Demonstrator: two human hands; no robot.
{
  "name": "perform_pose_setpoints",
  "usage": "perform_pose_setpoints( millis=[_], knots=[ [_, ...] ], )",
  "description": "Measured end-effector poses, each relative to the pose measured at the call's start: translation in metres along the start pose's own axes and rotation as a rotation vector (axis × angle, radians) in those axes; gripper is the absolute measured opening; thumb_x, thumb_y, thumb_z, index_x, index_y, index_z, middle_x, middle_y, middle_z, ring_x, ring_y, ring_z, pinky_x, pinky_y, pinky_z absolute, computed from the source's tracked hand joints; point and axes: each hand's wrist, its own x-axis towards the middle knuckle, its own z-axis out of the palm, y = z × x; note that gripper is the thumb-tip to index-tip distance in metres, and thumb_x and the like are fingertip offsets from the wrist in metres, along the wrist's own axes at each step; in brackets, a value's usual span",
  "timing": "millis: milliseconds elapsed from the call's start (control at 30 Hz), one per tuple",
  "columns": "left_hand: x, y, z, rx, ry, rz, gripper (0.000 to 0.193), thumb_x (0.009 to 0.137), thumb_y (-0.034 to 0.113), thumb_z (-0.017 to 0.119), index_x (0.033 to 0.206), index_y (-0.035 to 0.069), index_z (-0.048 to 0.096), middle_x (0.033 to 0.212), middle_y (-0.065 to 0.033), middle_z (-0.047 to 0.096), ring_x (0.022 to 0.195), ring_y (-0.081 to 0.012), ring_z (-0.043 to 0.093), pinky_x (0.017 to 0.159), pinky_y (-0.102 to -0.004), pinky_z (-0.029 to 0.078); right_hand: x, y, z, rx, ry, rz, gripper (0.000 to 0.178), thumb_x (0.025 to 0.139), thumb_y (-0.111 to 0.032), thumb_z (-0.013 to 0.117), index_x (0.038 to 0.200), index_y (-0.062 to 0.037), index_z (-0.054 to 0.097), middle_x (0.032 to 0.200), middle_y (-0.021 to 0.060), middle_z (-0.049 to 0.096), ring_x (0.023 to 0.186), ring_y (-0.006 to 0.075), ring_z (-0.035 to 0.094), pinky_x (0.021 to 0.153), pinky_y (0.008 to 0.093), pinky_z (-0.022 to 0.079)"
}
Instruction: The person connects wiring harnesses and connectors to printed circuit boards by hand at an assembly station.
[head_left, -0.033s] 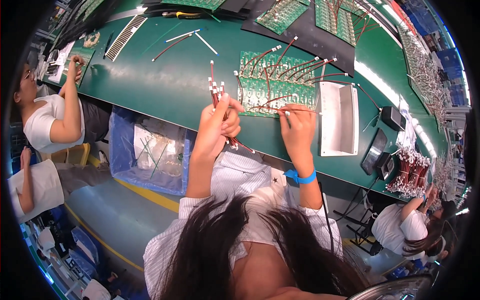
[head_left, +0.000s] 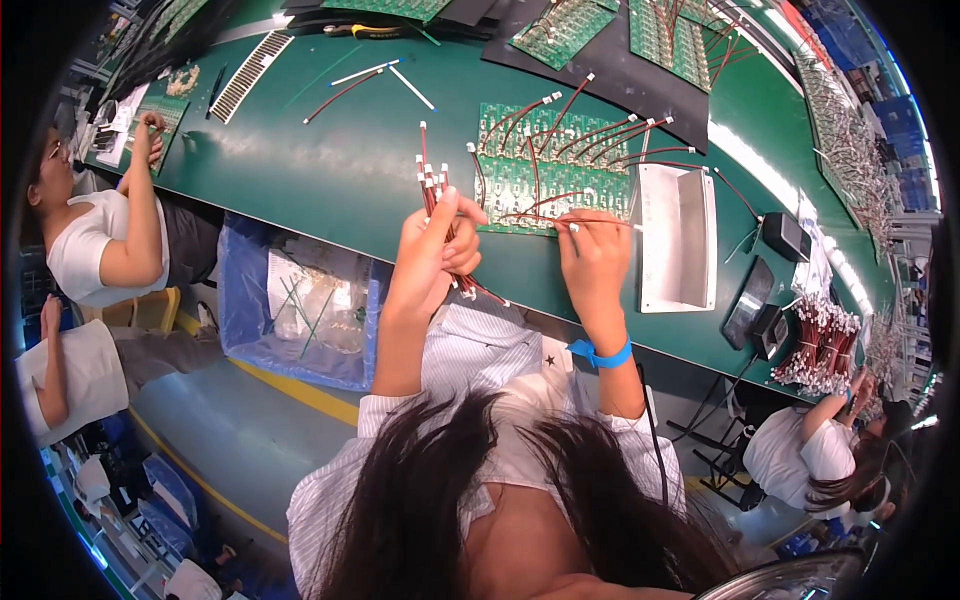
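Green circuit-board panel (head_left: 510,182) flat on counter (head_left: 330,215); your right hand (head_left: 595,258), nearly closed, pinches a dark-red lead (head_left: 535,216) over its near edge; left hand (head_left: 432,250) curled around a wire bundle (head_left: 431,183). Pinch steadily, bundle clear of panel

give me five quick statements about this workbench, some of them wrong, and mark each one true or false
1. The left hand holds a bunch of thin dark red wires with white connectors. True.
2. The flat blue wristband is on the left wrist. False: it is on the right wrist.
3. The right hand is at the near edge of the rectangular panel of green circuit boards. True.
4. The long pale grey metal tray lies left of the panel. False: it lies just right of it.
5. The blue plastic-lined bin sits on top of the green table. False: it is below the near edge of the table.
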Motion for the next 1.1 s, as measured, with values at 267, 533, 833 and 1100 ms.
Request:
perform_pose_setpoints(
  millis=[267, 533, 833, 1100],
  knots=[
    [-0.002, 0.003, -0.001, 0.001, -0.012, 0.016, 0.035, 0.092, 0.027, 0.032, 0.079, 0.0, 0.049, 0.046, 0.0062, 0.022, 0.038, -0.0024, 0.017, 0.036, -0.0201, 0.014, -0.008, 0.007, 0.009, 0.111, 0.021, 0.002, 0.015, 0.063, 0.001, 0.059, 0.077, -0.0024, 0.058, 0.082, 0.0072, 0.056, 0.077, 0.022, 0.053, 0.068, 0.0318, 0.042],
    [-0.013, 0.006, -0.009, -0.095, -0.107, 0.027, 0.026, 0.091, 0.023, 0.036, 0.088, -0.001, 0.047, 0.05, 0.0057, 0.023, 0.04, -0.0021, 0.02, 0.037, -0.0192, 0.016, -0.013, 0.016, -0.008, 0.212, -0.057, 0.168, 0.026, 0.074, -0.01, 0.059, 0.096, 0.0002, 0.051, 0.103, 0.0162, 0.048, 0.097, 0.0305, 0.045, 0.083, 0.0367, 0.037],
    [-0.018, 0.007, 0.015, -0.155, -0.29, -0.033, 0.017, 0.084, 0.014, 0.041, 0.095, 0.001, 0.04, 0.056, 0.0023, 0.025, 0.041, -0.0037, 0.021, 0.037, -0.0195, 0.017, -0.017, 0.016, -0.019, 0.397, -0.277, 0.242, 0.051, 0.079, -0.015, 0.055, 0.123, 0.0006, 0.032, 0.13, 0.0192, 0.028, 0.123, 0.0338, 0.023, 0.099, 0.0386, 0.023],
    [-0.028, -0.002, 0.025, 0.227, -0.444, -0.261, 0.018, 0.087, 0.016, 0.041, 0.085, -0.001, 0.044, 0.058, 0.0028, 0.031, 0.045, -0.0031, 0.025, 0.04, -0.019, 0.022, 0.013, -0.032, -0.076, 0.95, -0.169, 0.422, 0.014, 0.078, -0.003, 0.054, 0.091, 0.0005, 0.058, 0.081, 0.0083, 0.056, 0.069, 0.0124, 0.054, 0.062, 0.0234, 0.042]
  ],
)
